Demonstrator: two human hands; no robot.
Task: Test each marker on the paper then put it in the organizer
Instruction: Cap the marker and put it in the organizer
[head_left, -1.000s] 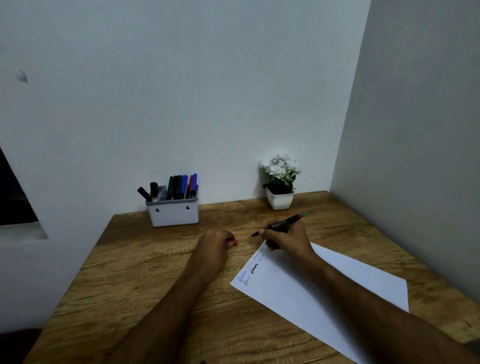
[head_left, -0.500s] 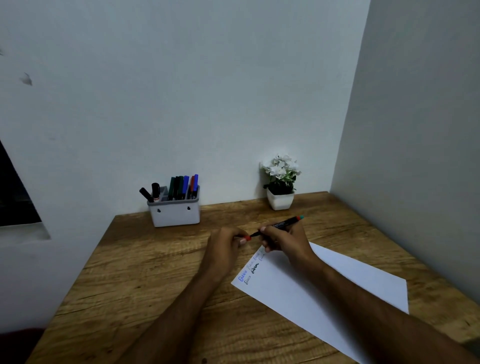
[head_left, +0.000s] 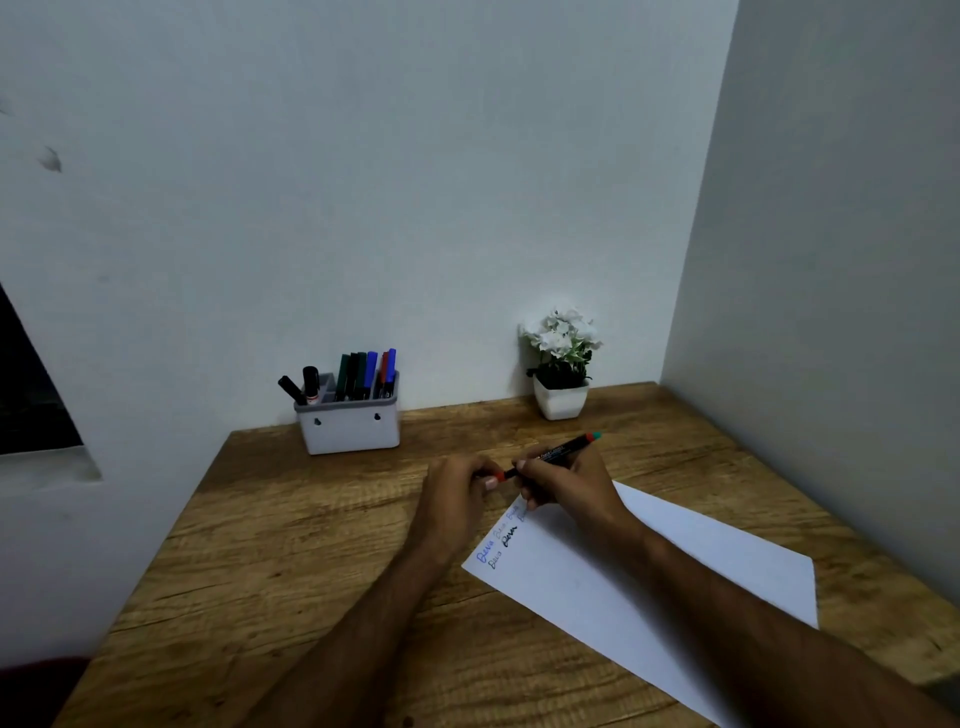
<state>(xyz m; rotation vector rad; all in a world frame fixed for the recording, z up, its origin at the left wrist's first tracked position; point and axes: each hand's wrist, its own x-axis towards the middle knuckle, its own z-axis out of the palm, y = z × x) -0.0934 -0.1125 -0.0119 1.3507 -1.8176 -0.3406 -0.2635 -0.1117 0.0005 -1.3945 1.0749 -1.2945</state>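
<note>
My right hand (head_left: 563, 480) grips a black marker (head_left: 563, 448) with a red and teal end, held above the top corner of the white paper (head_left: 670, 577). My left hand (head_left: 457, 493) pinches the marker's red cap (head_left: 497, 475), which meets the marker's tip end. The paper bears several short blue and black scribbles near its left edge. A grey and white organizer (head_left: 349, 426) stands at the back of the wooden desk (head_left: 291, 561) by the wall, with several markers upright in it.
A small white pot of white flowers (head_left: 562, 364) stands at the back right by the wall. Walls close the desk in behind and on the right. A dark opening is at the far left.
My left hand has moved right with the red cap until it meets the marker's tip in my right hand. The right hand has stayed over the paper's corner.
</note>
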